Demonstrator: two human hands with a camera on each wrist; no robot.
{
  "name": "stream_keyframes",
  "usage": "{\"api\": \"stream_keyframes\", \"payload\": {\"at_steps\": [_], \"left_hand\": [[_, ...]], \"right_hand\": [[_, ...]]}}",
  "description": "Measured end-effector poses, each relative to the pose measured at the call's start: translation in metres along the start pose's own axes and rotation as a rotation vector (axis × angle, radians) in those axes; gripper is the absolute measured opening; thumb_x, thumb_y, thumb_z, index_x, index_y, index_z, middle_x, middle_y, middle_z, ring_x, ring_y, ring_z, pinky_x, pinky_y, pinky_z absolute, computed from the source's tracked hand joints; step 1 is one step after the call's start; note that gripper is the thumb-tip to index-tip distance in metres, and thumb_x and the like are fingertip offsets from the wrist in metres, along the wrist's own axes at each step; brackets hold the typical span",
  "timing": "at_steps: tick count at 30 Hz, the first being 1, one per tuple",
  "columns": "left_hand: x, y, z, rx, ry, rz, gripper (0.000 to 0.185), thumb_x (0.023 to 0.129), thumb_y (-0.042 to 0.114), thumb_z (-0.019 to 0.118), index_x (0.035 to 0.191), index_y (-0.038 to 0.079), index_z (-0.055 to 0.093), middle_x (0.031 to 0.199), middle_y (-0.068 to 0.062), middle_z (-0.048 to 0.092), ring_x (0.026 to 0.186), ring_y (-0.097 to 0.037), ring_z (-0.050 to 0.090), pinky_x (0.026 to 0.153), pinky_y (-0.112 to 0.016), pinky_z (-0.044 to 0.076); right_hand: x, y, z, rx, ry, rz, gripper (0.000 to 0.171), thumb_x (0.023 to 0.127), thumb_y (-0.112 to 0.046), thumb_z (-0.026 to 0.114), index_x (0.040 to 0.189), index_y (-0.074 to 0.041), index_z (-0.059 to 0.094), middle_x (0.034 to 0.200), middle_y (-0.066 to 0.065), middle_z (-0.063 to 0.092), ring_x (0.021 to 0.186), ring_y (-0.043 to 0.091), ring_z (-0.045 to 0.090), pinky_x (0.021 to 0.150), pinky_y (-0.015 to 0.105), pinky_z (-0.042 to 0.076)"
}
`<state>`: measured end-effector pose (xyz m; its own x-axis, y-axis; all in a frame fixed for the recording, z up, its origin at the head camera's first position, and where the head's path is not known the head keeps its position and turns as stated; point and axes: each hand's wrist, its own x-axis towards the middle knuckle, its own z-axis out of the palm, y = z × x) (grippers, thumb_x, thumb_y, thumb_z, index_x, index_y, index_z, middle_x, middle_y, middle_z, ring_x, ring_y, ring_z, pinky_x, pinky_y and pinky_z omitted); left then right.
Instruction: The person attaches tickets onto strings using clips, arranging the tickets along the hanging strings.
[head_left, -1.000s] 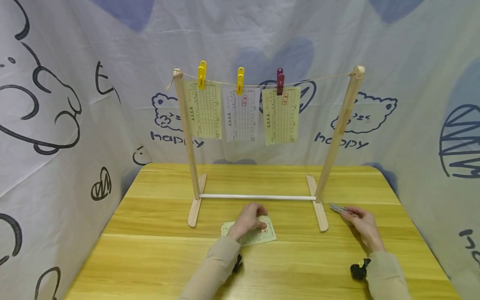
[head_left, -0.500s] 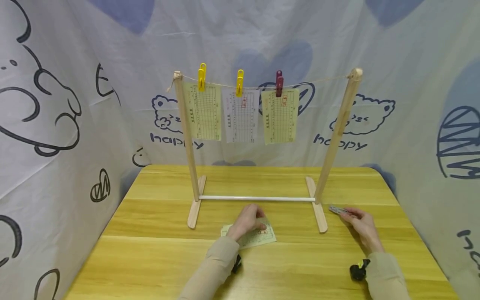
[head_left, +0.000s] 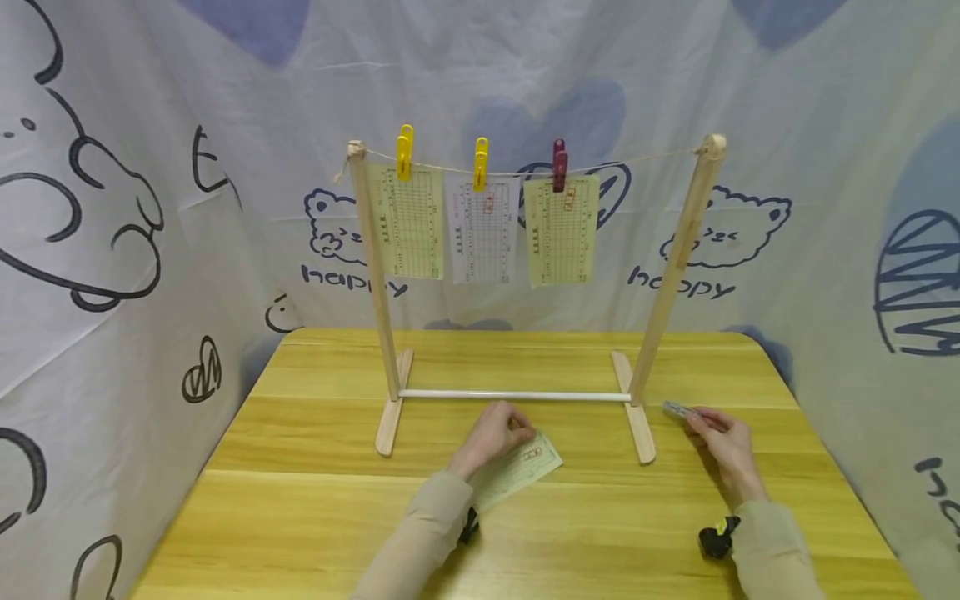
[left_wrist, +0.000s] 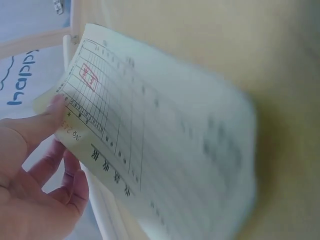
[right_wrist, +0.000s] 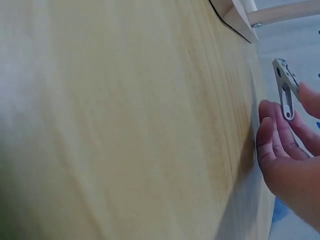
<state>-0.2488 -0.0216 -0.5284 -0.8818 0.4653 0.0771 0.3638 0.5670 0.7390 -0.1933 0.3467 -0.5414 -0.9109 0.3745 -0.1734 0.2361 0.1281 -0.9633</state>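
Observation:
A pale yellow ruled slip (head_left: pixel 517 472) (left_wrist: pixel 150 145) lies tilted at the table's front middle. My left hand (head_left: pixel 495 433) pinches its upper edge, and in the left wrist view the thumb (left_wrist: pixel 35 127) lies on the printed side with the sheet lifted off the wood. My right hand (head_left: pixel 720 442) holds a grey clothes peg (head_left: pixel 677 409) (right_wrist: pixel 285 90) between its fingertips, just right of the rack's right foot (head_left: pixel 633 404). Behind both hands stands a wooden drying rack with a string (head_left: pixel 637 158). Three slips hang from that string under two yellow pegs (head_left: pixel 404 152) and a dark red peg (head_left: pixel 559 163).
The wooden table (head_left: pixel 300 517) is walled in by printed white cloth (head_left: pixel 112 250) on three sides. A white rod (head_left: pixel 517 394) joins the rack's two feet just ahead of my hands. The string's right half carries nothing.
My left hand has raised the slip's far edge and turned the slip, so it now lies slanted. My right hand, with the grey peg, has shifted slightly away from me.

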Motion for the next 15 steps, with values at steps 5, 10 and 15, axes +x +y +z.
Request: {"api": "stream_keyframes", "payload": {"at_steps": [5, 10, 15], "left_hand": [[-0.001, 0.006, -0.005, -0.052, 0.014, -0.002, 0.012, 0.092, 0.015, 0.073, 0.095, 0.005, 0.079, 0.091, -0.01, 0.075, 0.068, -0.007, 0.053, 0.056, -0.015, 0.043], [-0.001, 0.011, -0.009, -0.169, 0.031, -0.01, 0.013, 0.092, 0.015, 0.073, 0.095, 0.003, 0.079, 0.087, -0.013, 0.076, 0.064, -0.009, 0.056, 0.054, -0.015, 0.045], [-0.002, 0.015, -0.011, -0.252, 0.064, -0.04, 0.014, 0.09, 0.016, 0.076, 0.096, 0.004, 0.079, 0.089, -0.013, 0.078, 0.067, -0.009, 0.062, 0.059, -0.017, 0.051]], "right_hand": [[-0.002, -0.004, 0.002, 0.198, 0.076, 0.01, 0.03, 0.098, -0.018, 0.066, 0.124, -0.004, 0.063, 0.077, -0.023, 0.066, 0.073, -0.006, 0.065, 0.068, 0.011, 0.056], [-0.004, -0.011, 0.003, 0.301, 0.096, -0.037, 0.006, 0.096, -0.022, 0.069, 0.101, -0.025, 0.07, 0.081, -0.017, 0.068, 0.073, -0.002, 0.068, 0.068, 0.013, 0.056], [-0.004, -0.018, 0.007, 0.378, 0.144, -0.094, 0.009, 0.097, -0.02, 0.067, 0.104, -0.022, 0.072, 0.087, -0.017, 0.071, 0.077, -0.001, 0.068, 0.069, 0.014, 0.055]]}}
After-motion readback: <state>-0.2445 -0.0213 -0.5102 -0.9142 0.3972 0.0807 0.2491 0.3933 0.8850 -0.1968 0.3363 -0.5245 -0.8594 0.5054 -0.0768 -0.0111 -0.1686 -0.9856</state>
